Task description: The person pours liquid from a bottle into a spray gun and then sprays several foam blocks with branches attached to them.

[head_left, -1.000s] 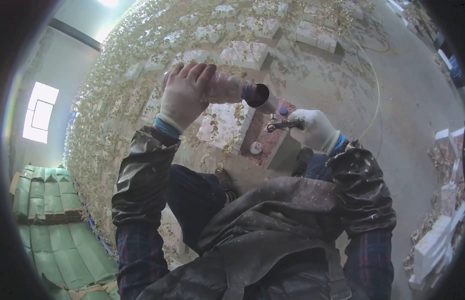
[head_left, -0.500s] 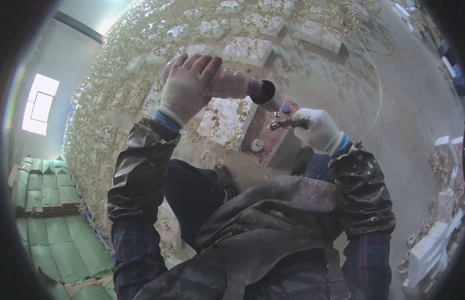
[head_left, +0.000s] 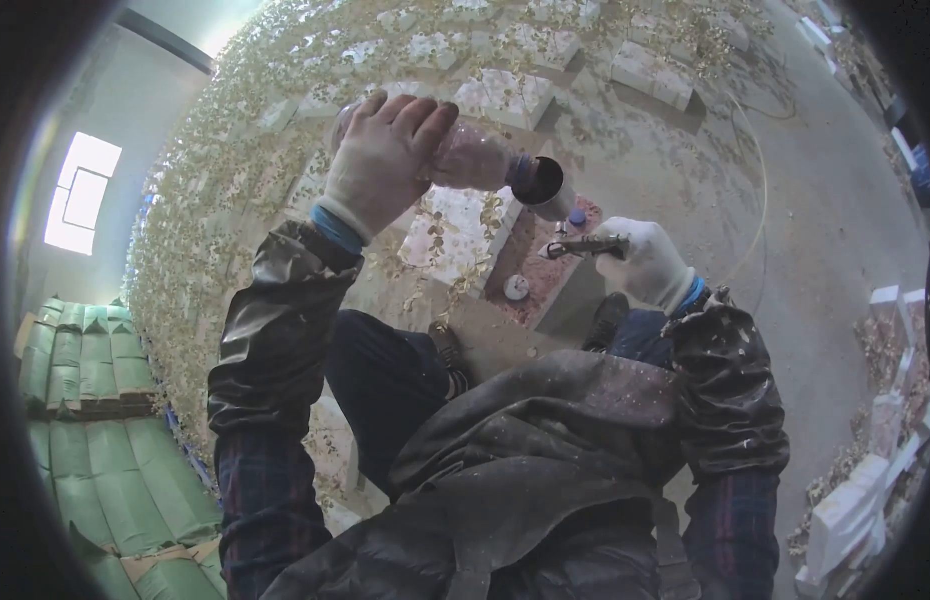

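Observation:
My left hand, in a pale glove with bare fingertips, wraps round a clear plastic bottle tilted onto its side. The bottle's neck meets the rim of a metal cup, whose dark mouth faces up and left. A dark-handled tool is gripped in my gloved right hand, just below and right of the cup. Beneath them lies a reddish-topped block, bearing a small white round container and a blue cap.
White blocks and leafy strands cover much of the floor ahead and left. Stacked green sacks lie at the lower left. More white blocks stand at the right, and a thin hose curves across the floor.
The view has shifted slightly. My left hand and the bottle sit a little higher and further right in view; both hands keep their holds.

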Demonstrator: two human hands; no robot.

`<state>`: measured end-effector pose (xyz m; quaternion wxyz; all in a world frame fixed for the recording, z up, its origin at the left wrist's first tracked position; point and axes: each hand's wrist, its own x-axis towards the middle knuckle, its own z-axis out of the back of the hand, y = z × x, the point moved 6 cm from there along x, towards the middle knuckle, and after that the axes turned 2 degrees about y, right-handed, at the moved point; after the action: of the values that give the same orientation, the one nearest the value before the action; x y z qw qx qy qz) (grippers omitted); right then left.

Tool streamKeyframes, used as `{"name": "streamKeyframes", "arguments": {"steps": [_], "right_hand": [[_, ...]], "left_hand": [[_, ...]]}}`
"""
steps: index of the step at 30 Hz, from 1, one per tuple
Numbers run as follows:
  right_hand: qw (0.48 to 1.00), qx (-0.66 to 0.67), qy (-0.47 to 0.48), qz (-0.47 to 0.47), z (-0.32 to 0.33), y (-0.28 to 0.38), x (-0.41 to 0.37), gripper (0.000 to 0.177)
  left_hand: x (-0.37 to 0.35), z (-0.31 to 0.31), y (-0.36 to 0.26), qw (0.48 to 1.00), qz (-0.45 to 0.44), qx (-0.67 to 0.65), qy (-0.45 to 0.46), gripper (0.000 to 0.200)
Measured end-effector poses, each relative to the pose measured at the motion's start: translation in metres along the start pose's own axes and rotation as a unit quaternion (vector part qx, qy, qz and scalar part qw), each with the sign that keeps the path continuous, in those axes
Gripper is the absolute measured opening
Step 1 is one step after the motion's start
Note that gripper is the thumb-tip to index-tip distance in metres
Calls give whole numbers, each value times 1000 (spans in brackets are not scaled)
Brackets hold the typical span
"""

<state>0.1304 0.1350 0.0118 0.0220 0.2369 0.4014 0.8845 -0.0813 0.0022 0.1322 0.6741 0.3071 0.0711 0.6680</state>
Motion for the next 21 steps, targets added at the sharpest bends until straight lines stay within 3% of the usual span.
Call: {"name": "streamKeyframes", "arguments": {"steps": [9,21], "right_hand": [[1000,-16,6,1,-2,-5,-1,14],[1000,0,14,-20,-3,-6,-2,18]], "left_hand": [[3,4,-2,999,-21,0,-39,44],[9,16,-7,995,-60,25,-72,50]]}}
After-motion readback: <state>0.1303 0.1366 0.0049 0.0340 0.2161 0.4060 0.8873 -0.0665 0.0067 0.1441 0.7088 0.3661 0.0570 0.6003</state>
